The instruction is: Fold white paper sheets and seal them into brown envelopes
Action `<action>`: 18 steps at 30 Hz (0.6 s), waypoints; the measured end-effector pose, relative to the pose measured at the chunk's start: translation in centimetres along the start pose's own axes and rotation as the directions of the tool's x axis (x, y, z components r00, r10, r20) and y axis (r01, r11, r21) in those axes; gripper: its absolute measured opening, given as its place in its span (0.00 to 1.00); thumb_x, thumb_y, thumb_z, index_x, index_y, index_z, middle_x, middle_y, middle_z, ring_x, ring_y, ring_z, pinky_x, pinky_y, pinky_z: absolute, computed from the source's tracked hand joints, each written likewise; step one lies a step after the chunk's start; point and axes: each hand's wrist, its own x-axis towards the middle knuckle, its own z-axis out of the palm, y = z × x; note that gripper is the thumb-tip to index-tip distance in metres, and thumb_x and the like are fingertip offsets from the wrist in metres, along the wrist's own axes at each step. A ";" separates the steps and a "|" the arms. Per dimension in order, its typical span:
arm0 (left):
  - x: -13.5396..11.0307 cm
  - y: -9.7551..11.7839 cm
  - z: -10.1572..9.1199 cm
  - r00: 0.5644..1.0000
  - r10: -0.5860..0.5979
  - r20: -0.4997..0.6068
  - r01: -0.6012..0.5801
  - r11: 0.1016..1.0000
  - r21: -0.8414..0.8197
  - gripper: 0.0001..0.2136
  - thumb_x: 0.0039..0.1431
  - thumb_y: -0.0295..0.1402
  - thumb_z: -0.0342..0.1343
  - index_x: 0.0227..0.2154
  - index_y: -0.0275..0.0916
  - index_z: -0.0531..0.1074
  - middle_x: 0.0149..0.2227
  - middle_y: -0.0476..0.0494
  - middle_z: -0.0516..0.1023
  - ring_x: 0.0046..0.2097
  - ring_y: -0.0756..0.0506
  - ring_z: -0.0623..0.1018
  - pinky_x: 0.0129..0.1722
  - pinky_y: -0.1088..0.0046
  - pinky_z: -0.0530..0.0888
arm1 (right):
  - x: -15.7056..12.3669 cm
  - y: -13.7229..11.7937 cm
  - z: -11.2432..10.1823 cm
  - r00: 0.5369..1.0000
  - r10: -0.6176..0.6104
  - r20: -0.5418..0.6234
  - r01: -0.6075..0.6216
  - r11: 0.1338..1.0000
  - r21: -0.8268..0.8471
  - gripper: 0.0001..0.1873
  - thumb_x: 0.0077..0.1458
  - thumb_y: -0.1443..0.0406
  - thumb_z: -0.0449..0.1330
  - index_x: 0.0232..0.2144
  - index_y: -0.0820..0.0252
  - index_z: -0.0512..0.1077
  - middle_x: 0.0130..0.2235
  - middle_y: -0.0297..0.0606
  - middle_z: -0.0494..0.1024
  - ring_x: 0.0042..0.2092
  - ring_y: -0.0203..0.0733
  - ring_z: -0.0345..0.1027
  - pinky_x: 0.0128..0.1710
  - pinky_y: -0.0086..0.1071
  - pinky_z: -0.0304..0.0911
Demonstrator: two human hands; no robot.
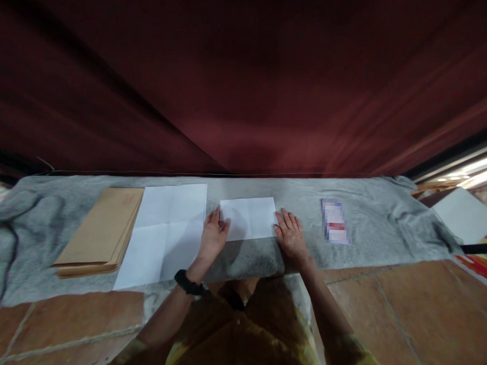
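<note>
Touching the left edge of a small rectangular white paper sheet (249,217) on grey cloth (386,222) with the left hand (215,235), leaving its grip unclear; resting the right hand (292,238), unclenched, at the right edge.

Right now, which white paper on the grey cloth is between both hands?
The smaller paper, with the left hand and right hand at its ends; the larger paper lies left of it, beside the brown stack.
</note>
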 end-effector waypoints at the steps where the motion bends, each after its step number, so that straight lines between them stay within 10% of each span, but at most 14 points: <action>1: 0.1 0.1 -0.1 0.999 -0.035 -0.001 0.035 0.999 -0.024 0.28 0.60 0.37 0.56 0.62 0.33 0.64 0.47 0.35 0.78 0.43 0.42 0.80 0.49 0.62 0.77 | -0.1 0.2 0.0 1.000 0.009 -0.012 -0.009 1.000 0.004 0.26 0.71 0.58 0.48 0.67 0.58 0.62 0.69 0.47 0.61 0.70 0.55 0.52 0.66 0.54 0.51; 8: 1.4 0.1 -0.6 0.947 -0.310 0.079 0.320 0.902 -0.291 0.31 0.49 0.30 0.62 0.58 0.38 0.66 0.26 0.54 0.75 0.31 0.45 0.78 0.34 0.70 0.73 | -0.4 0.6 0.3 0.998 0.036 -0.051 -0.035 0.999 0.025 0.27 0.70 0.58 0.47 0.66 0.61 0.62 0.69 0.51 0.61 0.70 0.57 0.51 0.65 0.56 0.52; 18: -1.6 -0.1 -2.7 0.878 -0.376 0.296 0.478 0.726 -0.494 0.13 0.38 0.36 0.63 0.29 0.38 0.74 0.24 0.50 0.78 0.26 0.48 0.76 0.25 0.75 0.69 | -2.0 -2.3 0.6 0.968 0.108 -0.224 -0.048 0.965 0.259 0.26 0.67 0.66 0.48 0.66 0.60 0.62 0.66 0.50 0.64 0.68 0.52 0.55 0.63 0.53 0.58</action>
